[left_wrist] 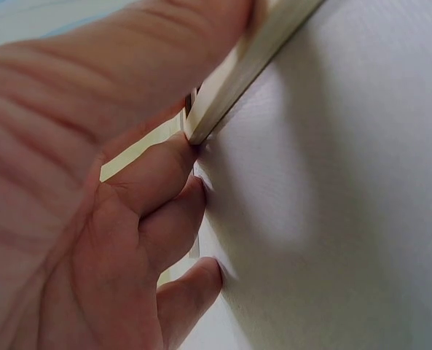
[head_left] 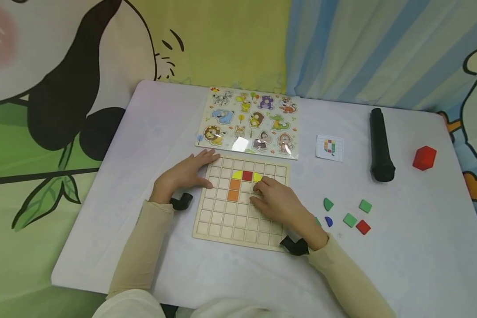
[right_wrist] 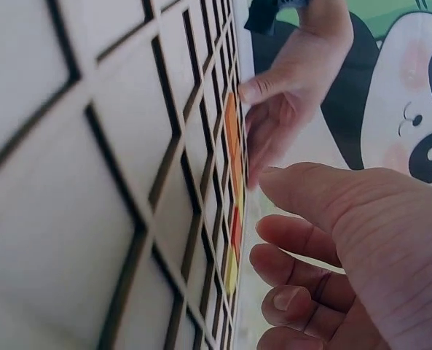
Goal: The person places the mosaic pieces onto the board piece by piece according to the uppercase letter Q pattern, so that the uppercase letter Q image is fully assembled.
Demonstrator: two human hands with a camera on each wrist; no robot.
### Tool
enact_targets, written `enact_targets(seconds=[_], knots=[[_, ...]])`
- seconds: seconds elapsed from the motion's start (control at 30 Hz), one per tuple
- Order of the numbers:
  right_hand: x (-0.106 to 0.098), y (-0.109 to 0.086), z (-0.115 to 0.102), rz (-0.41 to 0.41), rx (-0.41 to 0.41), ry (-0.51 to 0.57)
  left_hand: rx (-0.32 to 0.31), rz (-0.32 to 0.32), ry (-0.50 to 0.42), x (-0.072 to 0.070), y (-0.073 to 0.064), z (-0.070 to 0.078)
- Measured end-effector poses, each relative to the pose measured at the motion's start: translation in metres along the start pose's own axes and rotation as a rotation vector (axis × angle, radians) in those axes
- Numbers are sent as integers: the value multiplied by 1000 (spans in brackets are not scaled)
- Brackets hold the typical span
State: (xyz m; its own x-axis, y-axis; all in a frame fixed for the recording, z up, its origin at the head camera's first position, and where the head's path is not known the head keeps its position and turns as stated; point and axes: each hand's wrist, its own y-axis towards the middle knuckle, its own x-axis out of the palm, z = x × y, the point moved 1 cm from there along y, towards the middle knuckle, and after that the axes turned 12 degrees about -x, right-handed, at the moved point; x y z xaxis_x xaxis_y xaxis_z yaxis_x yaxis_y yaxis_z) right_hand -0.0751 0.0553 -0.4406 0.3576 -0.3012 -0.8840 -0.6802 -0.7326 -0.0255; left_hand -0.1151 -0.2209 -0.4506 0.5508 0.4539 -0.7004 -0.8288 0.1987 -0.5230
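Note:
A wooden grid board lies flat on the table. Two yellow pieces with a red square between them form a row in its upper cells, and two orange squares run down below the left yellow piece. My left hand rests at the board's left edge, the thumb on the rim and the other fingers spread past the upper corner. Over the board's right half is my right hand, fingertips beside the right yellow piece. In the right wrist view its thumb and fingers stand apart, holding nothing.
Right of the board lie loose green pieces, a red square and a blue half-round piece. Behind are an animal puzzle and a pattern card. A black microphone-like object and red block stand farther right.

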Motion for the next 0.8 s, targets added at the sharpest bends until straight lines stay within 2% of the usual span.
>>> enact_targets(seconds=[0.23,0.63,0.8], knots=[[-8,-21,18,55,67,-11,15,-1,-1,0,2,2],[-22,-77,60,159,232,0,6,-5,2,-1,2,2],[-26,-101,76,195,281,-5,-18,-5,-10,-1,-1,1]])
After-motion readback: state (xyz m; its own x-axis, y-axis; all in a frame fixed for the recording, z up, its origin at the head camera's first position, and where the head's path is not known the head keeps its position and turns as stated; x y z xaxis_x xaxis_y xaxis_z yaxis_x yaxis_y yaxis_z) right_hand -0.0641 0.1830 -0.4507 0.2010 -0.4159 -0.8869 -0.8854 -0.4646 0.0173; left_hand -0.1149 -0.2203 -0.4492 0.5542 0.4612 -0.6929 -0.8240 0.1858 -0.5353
